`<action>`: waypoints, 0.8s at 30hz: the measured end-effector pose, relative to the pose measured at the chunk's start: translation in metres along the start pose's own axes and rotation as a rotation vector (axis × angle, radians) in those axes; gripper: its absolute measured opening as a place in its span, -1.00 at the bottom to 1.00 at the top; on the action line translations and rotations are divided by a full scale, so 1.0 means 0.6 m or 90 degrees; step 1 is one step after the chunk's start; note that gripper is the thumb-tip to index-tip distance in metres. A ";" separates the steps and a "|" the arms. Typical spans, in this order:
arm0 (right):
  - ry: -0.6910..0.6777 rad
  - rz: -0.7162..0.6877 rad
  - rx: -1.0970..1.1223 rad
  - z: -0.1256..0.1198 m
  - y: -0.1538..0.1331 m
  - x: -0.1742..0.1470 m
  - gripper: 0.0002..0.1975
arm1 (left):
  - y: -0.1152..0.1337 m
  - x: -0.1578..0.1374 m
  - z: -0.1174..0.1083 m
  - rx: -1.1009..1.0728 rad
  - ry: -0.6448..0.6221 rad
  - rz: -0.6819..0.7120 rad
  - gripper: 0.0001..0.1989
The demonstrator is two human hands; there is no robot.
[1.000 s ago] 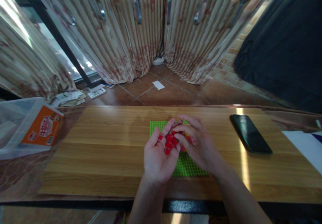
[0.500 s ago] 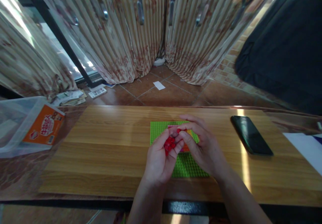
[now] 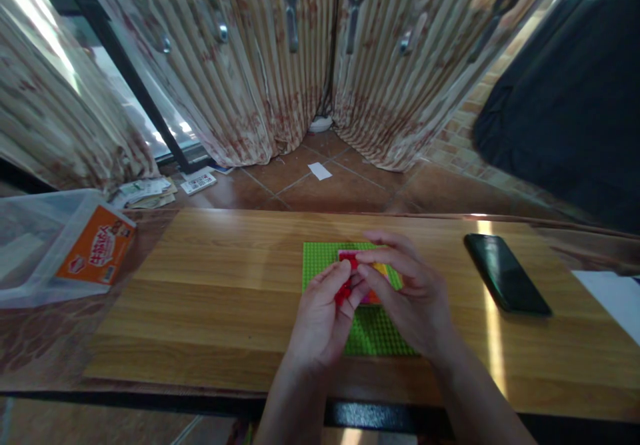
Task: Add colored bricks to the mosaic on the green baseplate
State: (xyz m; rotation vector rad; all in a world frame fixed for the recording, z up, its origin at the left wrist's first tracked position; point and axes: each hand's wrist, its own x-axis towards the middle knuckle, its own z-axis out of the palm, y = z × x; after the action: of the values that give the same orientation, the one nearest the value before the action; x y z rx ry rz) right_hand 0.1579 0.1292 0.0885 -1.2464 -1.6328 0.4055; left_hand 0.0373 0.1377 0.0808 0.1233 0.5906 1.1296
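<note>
My left hand (image 3: 323,311) is cupped, palm up, around several small red building bricks (image 3: 343,293), with its thumb raised against a red brick (image 3: 351,260). Thumb and forefinger of my right hand (image 3: 410,285) close on that same brick from the right. Both hands hover over a green studded baseplate (image 3: 373,338). Pink, orange and yellow bricks (image 3: 381,270) sit on the plate, partly covered by my fingers. How many red bricks lie in the left palm is hidden.
A dark phone (image 3: 506,275) lies to the right on the wooden table (image 3: 215,285), with white paper (image 3: 607,298) beyond it. At the left stands a clear plastic bin (image 3: 45,245) with an orange label. Curtains (image 3: 280,98) hang past the far edge.
My left thumb has moved up to the brick at my right fingertips, and my fingers now cover more of the loose red bricks. The whole view has shifted slightly.
</note>
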 end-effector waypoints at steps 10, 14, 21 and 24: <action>-0.027 -0.035 -0.046 0.003 0.000 -0.003 -0.76 | 0.001 0.002 -0.003 0.015 0.005 0.000 -0.94; -0.015 -0.001 -0.017 0.003 0.001 -0.001 -0.82 | 0.001 0.001 -0.002 0.029 0.002 -0.005 -0.96; -0.064 0.036 0.031 -0.006 0.002 0.003 -0.83 | -0.001 -0.001 -0.001 0.082 -0.018 -0.005 -0.93; -0.063 0.061 0.053 -0.006 0.001 0.003 -0.85 | -0.002 -0.002 0.000 0.103 -0.022 -0.001 -0.92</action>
State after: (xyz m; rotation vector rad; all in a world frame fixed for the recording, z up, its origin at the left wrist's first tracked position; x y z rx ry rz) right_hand 0.1613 0.1298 0.0904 -1.2617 -1.6262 0.5961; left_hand 0.0379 0.1364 0.0808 0.2814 0.6502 1.0759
